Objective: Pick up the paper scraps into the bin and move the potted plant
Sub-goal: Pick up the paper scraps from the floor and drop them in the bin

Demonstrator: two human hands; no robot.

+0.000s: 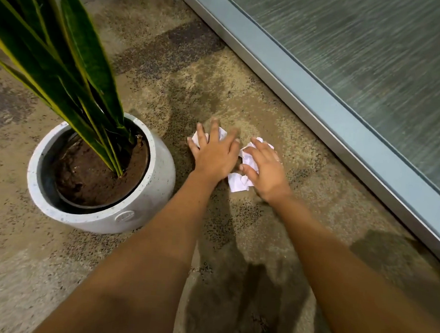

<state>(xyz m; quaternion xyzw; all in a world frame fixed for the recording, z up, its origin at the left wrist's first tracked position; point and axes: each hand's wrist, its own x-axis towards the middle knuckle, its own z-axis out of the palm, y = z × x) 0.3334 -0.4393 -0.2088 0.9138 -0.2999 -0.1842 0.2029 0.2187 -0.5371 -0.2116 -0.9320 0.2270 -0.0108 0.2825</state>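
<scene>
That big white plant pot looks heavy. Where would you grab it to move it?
Probably with both hands low on opposite sides of the white pot, coming from the near side. Its wall bulges, no handles show, and the tall leaves block reaching across the top.

Mostly covered by the left hand (216, 153) and right hand (264, 169): white paper scraps (238, 183), number unclear. Cut off at upper left: plant leaves (66, 54). Blurred: fingertips (214, 121), glass panel (375, 60) at upper right.
</scene>
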